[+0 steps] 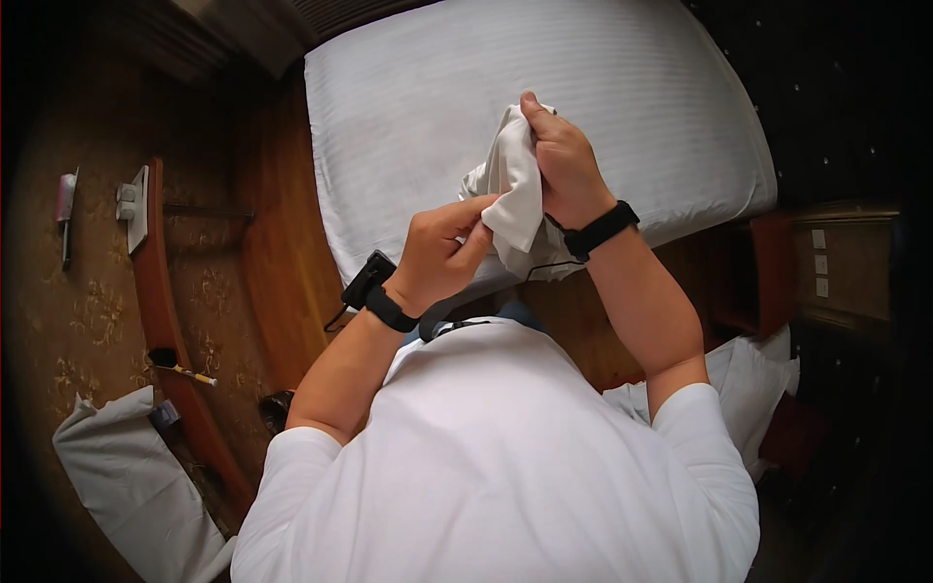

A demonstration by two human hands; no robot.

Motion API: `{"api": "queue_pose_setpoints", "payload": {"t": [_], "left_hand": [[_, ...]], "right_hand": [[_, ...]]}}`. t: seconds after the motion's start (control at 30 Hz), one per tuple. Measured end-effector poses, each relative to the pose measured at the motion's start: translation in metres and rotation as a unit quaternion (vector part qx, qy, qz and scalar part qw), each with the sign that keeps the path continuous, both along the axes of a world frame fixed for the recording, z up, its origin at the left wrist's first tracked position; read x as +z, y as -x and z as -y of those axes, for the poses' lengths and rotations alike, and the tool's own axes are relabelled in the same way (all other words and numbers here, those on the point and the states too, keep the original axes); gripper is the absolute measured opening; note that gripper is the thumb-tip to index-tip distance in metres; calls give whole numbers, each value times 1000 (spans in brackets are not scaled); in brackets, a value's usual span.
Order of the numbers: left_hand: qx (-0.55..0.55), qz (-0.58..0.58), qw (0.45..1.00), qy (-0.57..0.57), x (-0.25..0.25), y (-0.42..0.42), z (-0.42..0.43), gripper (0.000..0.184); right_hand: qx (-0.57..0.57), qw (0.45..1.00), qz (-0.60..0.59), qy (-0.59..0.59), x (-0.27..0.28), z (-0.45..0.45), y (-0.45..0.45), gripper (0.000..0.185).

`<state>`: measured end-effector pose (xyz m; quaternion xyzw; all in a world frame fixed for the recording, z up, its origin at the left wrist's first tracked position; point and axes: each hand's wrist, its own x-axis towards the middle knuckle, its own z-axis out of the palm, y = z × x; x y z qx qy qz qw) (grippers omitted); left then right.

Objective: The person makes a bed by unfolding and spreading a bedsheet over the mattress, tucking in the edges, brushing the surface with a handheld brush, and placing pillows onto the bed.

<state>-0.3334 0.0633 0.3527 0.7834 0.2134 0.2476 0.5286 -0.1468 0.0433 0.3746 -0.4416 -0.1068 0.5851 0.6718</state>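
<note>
A bunched white cloth (517, 185) hangs between my two hands, above the near side of a bed. My left hand (442, 251) pinches its lower left edge between thumb and fingers. Higher up, my right hand (567, 165) is closed around the upper part, with the thumb pointing up along the top. Folds hide how large the cloth is, and its lower end drops in front of the bed's near edge. Beneath lies a white striped sheet (408, 107) spread over the mattress.
On the left runs a wooden desk edge (160, 282) with a white tray (139, 209) and a brush-like item (185, 369). White linen (136, 486) lies at lower left. More white fabric (748, 389) is heaped at right, below a wooden nightstand (773, 272). Wood flooring (287, 233) borders the bed.
</note>
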Motion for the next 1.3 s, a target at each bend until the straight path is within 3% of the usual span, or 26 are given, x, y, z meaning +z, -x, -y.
{"api": "queue_pose_setpoints", "payload": {"t": [0.03, 0.1, 0.13, 0.2, 0.23, 0.27, 0.3, 0.33, 0.4, 0.43, 0.5, 0.57, 0.6, 0.67, 0.7, 0.8, 0.87, 0.93, 1.0, 1.03, 1.07, 1.1, 1.13, 1.2, 1.3], "left_hand": [[-6, 2, 1000, 0, -4, 6, -3, 22], [-78, 35, 976, 202, -12, 18, -12, 25], [-85, 36, 975, 202, -12, 26, -16, 25], [-59, 86, 911, 399, -7, 44, -27, 27], [-56, 103, 911, 396, -7, 56, -32, 27], [-63, 107, 910, 395, -11, 69, -40, 27], [-73, 116, 910, 390, -18, 85, -48, 27], [-83, 125, 909, 389, -22, 102, -53, 27], [-83, 113, 919, 368, -22, 134, -59, 28], [-75, 102, 933, 338, -20, 148, -65, 28], [-77, 106, 941, 313, -21, 176, -81, 28], [-54, 115, 955, 267, -21, 203, -93, 28], [-16, 122, 964, 236, -16, 208, -106, 27], [-17, 171, 956, 238, -4, 209, -122, 27], [-9, 209, 934, 290, 11, 204, -120, 22], [-2, 257, 929, 266, 45, 194, -134, 23], [-3, 265, 948, 174, 71, 193, -147, 23], [12, 178, 980, -89, 92, 199, -168, 14], [-20, 102, 917, -384, 102, 209, -194, 8], [-26, 98, 916, -387, 108, 214, -197, 8], [-77, 48, 861, -501, 114, 220, -198, 10], [-127, -2, 787, -604, 116, 226, -204, 15], [-134, -7, 786, -603, 112, 230, -215, 15], [-81, -134, 727, -668, 93, 240, -249, 21], [35, -74, 753, -653, 99, 242, -291, 18]], "right_hand": [[9, 1000, -3, -18, -3, -1, 6, 31], [12, 999, -2, -36, -9, -1, 22, 31], [56, 996, 44, -49, -13, 1, 32, 33], [93, 989, 95, -62, -19, 5, 55, 37], [89, 966, 219, -104, -20, 12, 72, 41], [84, 925, 340, -144, -23, 15, 91, 48], [32, 891, 401, -209, -39, 16, 114, 45], [29, 891, 406, -202, -39, 20, 134, 45], [-28, 713, 691, -111, -35, 28, 171, 34], [-45, 699, 708, -84, -37, 27, 191, 32], [-70, 702, 706, -52, -44, 23, 221, 30], [-108, 756, 646, 13, -46, 26, 239, 21], [-113, 755, 646, 21, -44, 24, 244, 21], [-199, 798, 568, 43, -35, 18, 243, 17], [-207, 793, 571, 47, -30, 16, 244, 17], [-227, 820, 525, 16, -5, 8, 244, 15], [-177, 776, 606, -10, 27, -4, 233, 14], [-156, 758, 634, -3, 47, -3, 218, 18], [-134, 742, 657, 8, 61, 9, 210, 23], [-80, 687, 721, 30, 68, 15, 207, 25], [-23, 624, 779, 52, 69, 18, 206, 27], [-30, 574, 818, -24, 63, 19, 209, 35], [-33, 580, 813, -21, 57, 18, 214, 35], [17, 480, 877, -24, 49, 14, 229, 33], [-39, 432, 900, 33, 40, -17, 236, 21]]}}
